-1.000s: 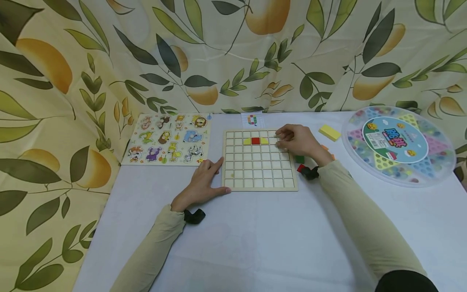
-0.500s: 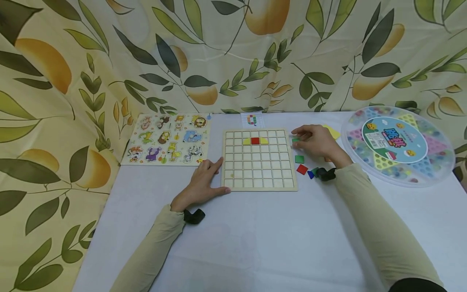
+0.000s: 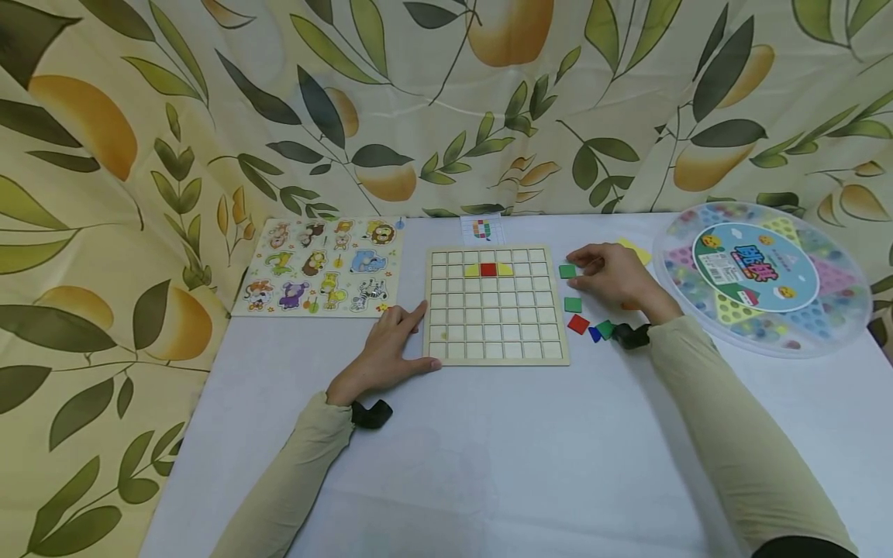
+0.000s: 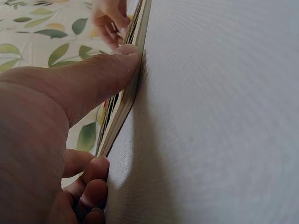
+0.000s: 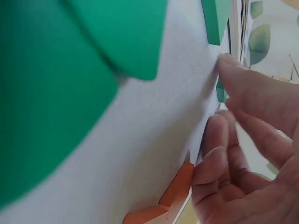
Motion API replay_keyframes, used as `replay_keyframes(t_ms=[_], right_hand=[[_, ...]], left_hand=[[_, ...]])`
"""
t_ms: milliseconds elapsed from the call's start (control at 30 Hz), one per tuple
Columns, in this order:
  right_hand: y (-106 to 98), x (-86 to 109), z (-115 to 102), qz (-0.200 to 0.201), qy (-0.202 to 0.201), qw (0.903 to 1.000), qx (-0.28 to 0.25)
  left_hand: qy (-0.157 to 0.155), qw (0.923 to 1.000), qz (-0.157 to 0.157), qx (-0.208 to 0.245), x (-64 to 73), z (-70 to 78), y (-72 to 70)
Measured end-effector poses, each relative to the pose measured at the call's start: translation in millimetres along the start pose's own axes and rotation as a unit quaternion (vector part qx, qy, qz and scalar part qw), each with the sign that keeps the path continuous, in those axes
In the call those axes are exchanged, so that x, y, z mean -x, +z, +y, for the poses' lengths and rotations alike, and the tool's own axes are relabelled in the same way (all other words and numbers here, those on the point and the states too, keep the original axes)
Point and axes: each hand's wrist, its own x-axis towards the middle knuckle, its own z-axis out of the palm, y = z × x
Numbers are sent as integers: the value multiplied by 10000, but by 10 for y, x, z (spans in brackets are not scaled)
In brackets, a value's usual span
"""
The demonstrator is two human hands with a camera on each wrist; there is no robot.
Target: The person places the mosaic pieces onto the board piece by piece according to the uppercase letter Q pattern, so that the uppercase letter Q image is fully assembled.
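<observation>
In the head view a wooden grid board (image 3: 497,306) lies flat on the table. A red square tile (image 3: 488,270) sits in its second row, between two yellow rounded tiles (image 3: 472,270). My left hand (image 3: 382,349) rests at the board's lower-left corner; the thumb touches the front edge and the forefinger lies along the left edge. To the board's right, my right hand (image 3: 614,277) hovers low over the table, fingertips beside a green square tile (image 3: 567,271). The right wrist view shows orange pieces (image 5: 180,186) below the fingers; nothing is visibly pinched.
Loose green (image 3: 573,304), red (image 3: 577,324) and blue tiles (image 3: 595,334) lie along the board's right side. A small pattern card (image 3: 491,236) is behind the board. An animal puzzle board (image 3: 321,267) lies left; a round clear game box (image 3: 763,279) sits right.
My right hand has moved right, from over the board's upper right to the loose tiles, uncovering several of them. The left hand stays at the corner.
</observation>
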Motion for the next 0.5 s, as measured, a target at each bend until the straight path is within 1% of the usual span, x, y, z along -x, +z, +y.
replay_keyframes(t_ms=[167, 500], right_hand=[[-11, 1, 36, -51, -50, 10000, 64], [2, 2, 42, -67, -77, 9999, 90]], left_hand=[[23, 10000, 34, -16, -2, -10, 5], [53, 10000, 64, 27, -2, -19, 13]])
